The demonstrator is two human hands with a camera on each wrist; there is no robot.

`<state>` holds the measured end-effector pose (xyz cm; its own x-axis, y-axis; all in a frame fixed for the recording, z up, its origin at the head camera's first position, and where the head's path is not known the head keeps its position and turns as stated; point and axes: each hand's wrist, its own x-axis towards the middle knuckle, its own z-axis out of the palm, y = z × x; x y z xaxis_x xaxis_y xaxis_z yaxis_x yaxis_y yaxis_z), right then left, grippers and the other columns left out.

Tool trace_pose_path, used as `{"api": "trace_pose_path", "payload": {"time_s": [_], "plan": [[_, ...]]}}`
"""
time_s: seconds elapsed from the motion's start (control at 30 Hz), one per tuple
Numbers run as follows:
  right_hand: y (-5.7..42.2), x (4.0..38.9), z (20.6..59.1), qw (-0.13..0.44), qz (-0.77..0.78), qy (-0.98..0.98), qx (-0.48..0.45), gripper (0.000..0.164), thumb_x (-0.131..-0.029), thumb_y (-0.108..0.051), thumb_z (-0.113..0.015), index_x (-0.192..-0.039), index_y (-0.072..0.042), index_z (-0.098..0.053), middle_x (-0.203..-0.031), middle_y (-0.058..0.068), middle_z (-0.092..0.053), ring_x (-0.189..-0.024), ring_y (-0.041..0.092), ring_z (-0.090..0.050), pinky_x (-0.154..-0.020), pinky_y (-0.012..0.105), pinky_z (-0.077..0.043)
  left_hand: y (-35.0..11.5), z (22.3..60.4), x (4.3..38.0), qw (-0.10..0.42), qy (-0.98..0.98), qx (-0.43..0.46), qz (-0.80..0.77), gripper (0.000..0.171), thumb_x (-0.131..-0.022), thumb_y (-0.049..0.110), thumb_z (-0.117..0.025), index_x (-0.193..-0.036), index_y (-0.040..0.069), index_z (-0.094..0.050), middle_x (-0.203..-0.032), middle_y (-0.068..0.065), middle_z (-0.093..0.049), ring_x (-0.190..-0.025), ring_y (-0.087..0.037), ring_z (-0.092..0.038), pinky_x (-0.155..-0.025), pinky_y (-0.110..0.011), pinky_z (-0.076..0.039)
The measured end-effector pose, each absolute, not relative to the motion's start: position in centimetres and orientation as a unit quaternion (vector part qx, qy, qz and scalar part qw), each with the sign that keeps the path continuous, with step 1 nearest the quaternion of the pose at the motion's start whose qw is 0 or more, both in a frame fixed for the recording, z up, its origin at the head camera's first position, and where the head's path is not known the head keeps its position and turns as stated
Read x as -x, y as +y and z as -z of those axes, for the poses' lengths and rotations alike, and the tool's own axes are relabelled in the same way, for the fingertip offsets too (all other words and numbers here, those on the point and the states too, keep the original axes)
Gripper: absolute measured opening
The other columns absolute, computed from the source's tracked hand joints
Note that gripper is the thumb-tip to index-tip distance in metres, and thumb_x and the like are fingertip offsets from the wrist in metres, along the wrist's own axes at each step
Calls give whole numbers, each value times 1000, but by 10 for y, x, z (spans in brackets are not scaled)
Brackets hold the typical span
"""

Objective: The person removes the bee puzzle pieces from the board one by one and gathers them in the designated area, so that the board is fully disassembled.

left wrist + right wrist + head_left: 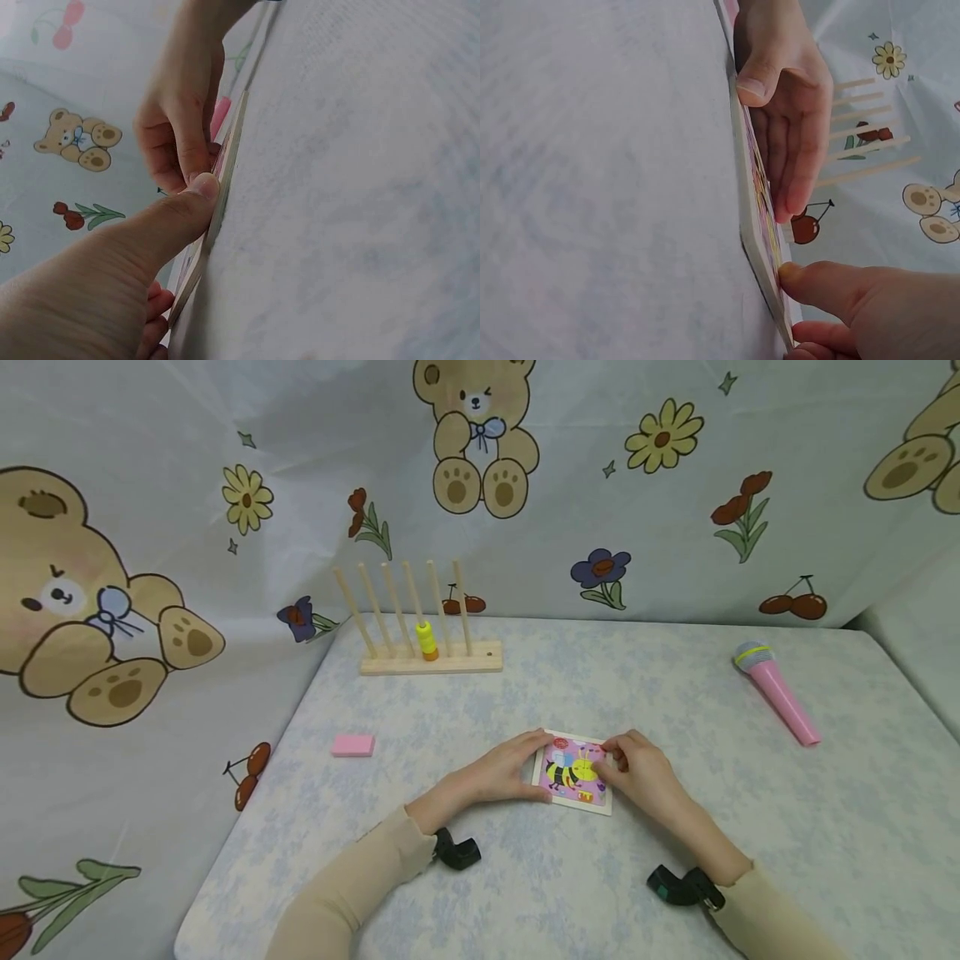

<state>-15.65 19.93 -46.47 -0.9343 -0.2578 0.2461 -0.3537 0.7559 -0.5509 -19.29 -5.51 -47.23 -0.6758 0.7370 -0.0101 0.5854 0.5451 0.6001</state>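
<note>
A small square bee puzzle [572, 772] with a pale wooden border lies on the table, a yellow and black bee on its pink picture. My left hand [501, 772] holds its left side, thumb at the near edge and fingers at the far corner. At the right side, my right hand [647, 774] has its thumb on the picture and its curled fingers at the border. The right wrist view shows that thumb [810, 283] touching the picture's surface. Edge-on in the left wrist view, the puzzle [225, 184] looks flat or nearly so; whether a piece is loose I cannot tell.
Behind the hands stands a wooden peg rack [431, 666], with yellow and orange beads [426, 640] on one peg. A pink block [352, 745] lies to the left. A pink toy microphone [780, 695] lies at the right. Patterned cloth [570, 468] hangs behind the table.
</note>
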Motion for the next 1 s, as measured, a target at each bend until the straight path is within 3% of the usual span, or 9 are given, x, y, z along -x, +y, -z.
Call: {"api": "trace_pose_path", "payload": {"time_s": [0.47, 1.0], "plan": [[200, 159, 466, 88, -314, -933, -155, 33, -74, -20, -83, -91, 1, -64, -81, 6, -50, -72, 18, -43, -60, 31, -37, -54, 471, 191, 133, 868, -382, -288, 89, -80, 47, -72, -148, 10, -29, -152, -6, -26, -140, -16, -18, -110, -32, -23], [198, 167, 455, 24, -284, -947, -147, 34, -77, -23, -79, -91, 2, -62, -82, 7, -50, -73, 21, -44, -63, 34, -37, -55, 473, 193, 131, 867, -384, -288, 88, -81, 48, -71, -149, 11, -28, -152, -6, -25, -140, -16, -19, -109, -34, -25]]}}
